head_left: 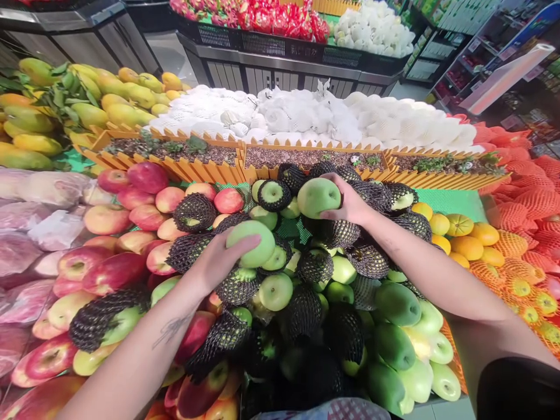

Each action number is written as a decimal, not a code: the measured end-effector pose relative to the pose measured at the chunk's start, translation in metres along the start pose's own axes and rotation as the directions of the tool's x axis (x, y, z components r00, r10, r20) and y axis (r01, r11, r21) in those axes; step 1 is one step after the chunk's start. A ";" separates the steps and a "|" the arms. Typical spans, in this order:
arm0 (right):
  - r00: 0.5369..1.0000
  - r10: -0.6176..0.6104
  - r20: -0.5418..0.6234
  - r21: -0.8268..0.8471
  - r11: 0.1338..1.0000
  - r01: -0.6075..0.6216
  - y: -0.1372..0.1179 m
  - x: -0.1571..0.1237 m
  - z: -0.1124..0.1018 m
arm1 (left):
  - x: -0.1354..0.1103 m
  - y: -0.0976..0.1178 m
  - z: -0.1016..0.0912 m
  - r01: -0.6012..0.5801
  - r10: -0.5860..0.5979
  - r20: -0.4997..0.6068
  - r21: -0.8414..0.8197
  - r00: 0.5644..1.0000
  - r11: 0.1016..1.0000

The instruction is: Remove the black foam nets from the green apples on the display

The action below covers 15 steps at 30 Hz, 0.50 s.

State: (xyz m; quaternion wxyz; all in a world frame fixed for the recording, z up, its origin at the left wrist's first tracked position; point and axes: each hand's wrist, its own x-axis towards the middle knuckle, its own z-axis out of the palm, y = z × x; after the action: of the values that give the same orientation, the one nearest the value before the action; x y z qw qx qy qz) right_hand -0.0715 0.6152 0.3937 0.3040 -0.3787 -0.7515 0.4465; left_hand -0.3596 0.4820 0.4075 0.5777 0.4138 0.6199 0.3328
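My left hand (pixel 219 256) is closed around a bare green apple (pixel 252 242) above the middle of the pile. My right hand (pixel 347 201) grips another bare green apple (pixel 318 196) near the back of the pile, close to the orange picket divider (pixel 245 169). Under both hands lies a heap of green apples, several of them wrapped in black foam netting (pixel 195 211). Both forearms reach in from the bottom of the view.
Red apples (pixel 109 256) lie left of the green ones, with wrapped pink packs at the far left. Mangoes (pixel 87 105) fill the back left. White foam-wrapped fruit (pixel 306 119) lies behind the divider. Oranges (pixel 459 233) and orange netted fruit sit at right.
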 end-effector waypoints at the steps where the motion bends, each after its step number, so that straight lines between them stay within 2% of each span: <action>1: 0.998 0.042 -0.055 0.066 0.997 -0.038 0.000 0.002 0.005 | -0.005 -0.004 -0.003 0.023 -0.022 -0.013 0.041 1.000 0.999; 4: 0.959 0.153 -0.238 0.207 0.973 -0.104 0.002 0.010 0.016 | -0.016 -0.016 -0.003 0.051 -0.051 -0.003 0.154 0.999 0.987; 7: 0.930 0.138 -0.342 0.174 0.981 -0.081 0.003 0.018 0.019 | -0.022 -0.024 0.003 0.004 -0.023 0.070 0.260 0.997 0.966; 10: 0.945 0.103 -0.310 0.139 0.988 -0.062 0.000 0.019 0.021 | -0.023 -0.028 0.008 -0.036 -0.008 0.137 0.315 0.991 0.948; 15: 0.985 0.119 -0.128 0.116 0.988 -0.104 -0.012 0.001 0.034 | -0.021 -0.029 0.012 -0.013 -0.037 0.168 0.289 0.985 0.957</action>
State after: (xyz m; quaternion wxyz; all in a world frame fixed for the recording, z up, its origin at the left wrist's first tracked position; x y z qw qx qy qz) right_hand -0.1026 0.5978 0.3906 0.3490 -0.4323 -0.6814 0.4765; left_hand -0.3511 0.4497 0.3899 0.5643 0.5170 0.6124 0.1983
